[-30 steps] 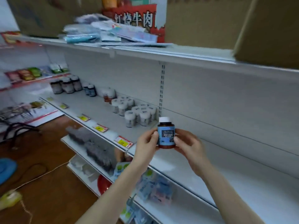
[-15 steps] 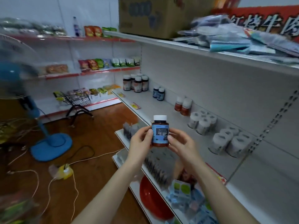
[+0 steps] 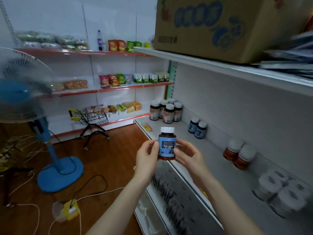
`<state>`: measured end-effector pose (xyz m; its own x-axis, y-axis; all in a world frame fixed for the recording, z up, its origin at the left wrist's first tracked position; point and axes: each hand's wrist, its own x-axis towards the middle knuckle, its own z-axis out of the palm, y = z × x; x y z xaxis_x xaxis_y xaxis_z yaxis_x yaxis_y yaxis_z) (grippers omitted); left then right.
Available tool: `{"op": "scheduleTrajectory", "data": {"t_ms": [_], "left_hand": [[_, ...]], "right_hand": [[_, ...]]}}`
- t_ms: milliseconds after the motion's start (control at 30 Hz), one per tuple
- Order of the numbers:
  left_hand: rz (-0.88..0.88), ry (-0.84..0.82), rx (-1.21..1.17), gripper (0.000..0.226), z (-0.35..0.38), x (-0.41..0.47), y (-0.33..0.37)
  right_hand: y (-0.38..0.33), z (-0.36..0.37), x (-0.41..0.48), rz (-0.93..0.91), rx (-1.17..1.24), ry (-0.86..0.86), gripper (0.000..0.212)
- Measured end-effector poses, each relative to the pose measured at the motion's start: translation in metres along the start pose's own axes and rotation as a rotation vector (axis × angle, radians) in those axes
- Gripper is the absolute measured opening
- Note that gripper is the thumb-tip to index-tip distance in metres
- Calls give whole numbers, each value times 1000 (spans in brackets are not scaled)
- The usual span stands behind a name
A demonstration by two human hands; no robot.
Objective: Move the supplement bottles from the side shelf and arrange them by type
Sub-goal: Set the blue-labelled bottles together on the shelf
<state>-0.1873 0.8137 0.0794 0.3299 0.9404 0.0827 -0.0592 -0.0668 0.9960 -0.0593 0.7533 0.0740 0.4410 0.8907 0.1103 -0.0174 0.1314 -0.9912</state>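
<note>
Both hands hold up a brown bottle with a blue label and white cap (image 3: 166, 145) in front of the white shelf (image 3: 215, 160). My left hand (image 3: 147, 156) grips its left side and my right hand (image 3: 188, 154) its right side. On the shelf stand several dark bottles with white caps (image 3: 166, 111) at the far end, two blue-labelled bottles (image 3: 197, 127), two amber bottles (image 3: 238, 155), and several white jars (image 3: 281, 192) nearest me.
A cardboard box (image 3: 220, 26) sits on the top shelf above. A blue standing fan (image 3: 25, 99) and cables lie on the wooden floor at left. A small shopping cart (image 3: 91, 119) stands by the back snack shelves (image 3: 118, 82). Lower shelves hold dark packets (image 3: 169, 194).
My view has swung left along the shelf, bringing the fan, cart and back snack shelves into sight. The bottle stays held between both hands, upright.
</note>
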Motion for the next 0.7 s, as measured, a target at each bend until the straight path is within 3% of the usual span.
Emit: {"op": "scheduleTrajectory", "data": {"t_ms": [233, 367, 700], "left_hand": [[17, -28, 11, 14, -3, 106, -1], [-13, -158, 16, 22, -1, 169, -12], [-14, -605, 115, 19, 18, 287, -34]], "right_hand": [[6, 17, 95, -20, -53, 60, 28], [16, 22, 138, -35, -107, 153, 26], [36, 38, 199, -20, -171, 539, 26]]}}
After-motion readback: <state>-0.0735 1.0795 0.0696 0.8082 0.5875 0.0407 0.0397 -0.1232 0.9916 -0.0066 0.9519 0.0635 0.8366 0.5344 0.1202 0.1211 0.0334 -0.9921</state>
